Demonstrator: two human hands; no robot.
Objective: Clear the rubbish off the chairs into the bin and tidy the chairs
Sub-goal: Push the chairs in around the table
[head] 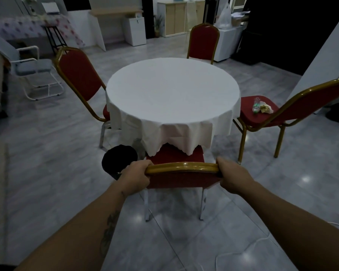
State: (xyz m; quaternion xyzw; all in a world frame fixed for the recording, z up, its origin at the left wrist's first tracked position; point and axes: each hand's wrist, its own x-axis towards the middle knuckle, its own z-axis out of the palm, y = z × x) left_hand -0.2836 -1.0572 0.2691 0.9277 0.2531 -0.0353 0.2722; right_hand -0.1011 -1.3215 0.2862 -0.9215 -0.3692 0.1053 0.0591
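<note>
- A person grips the gold top rail of the near banquet chair (181, 167) with both hands: the left hand (134, 178) is wrapped round the rail's left corner, the right hand (234, 178) clenched on the right corner.
- The near chair's red seat sits partly under the hem of the white tablecloth (172, 98) and looks bare, so this chair appears to be cleared and in the middle of being squared to the round table.
- Work remains on the right-hand chair (301, 108): a clear plastic bottle (256, 106) and a crumpled wrapper (265, 108) lie touching on its seat, and the chair stands pulled out and angled away from the table.
- The dark round bin (119, 160) stands on the floor just beside the near chair's left front corner, across the table from that rubbish.
- The left-hand chair (80, 79) and the far chair (203, 43) stand close to the table; their seats are mostly hidden, so whether they carry litter cannot be told.
- Materials: padded red fabric in arched, gold-painted metal frames, silvery legs on the near chair; a smooth cloth falling in soft scalloped folds; glossy grey marbled floor tiles (67, 173) that mirror the ceiling lights.
</note>
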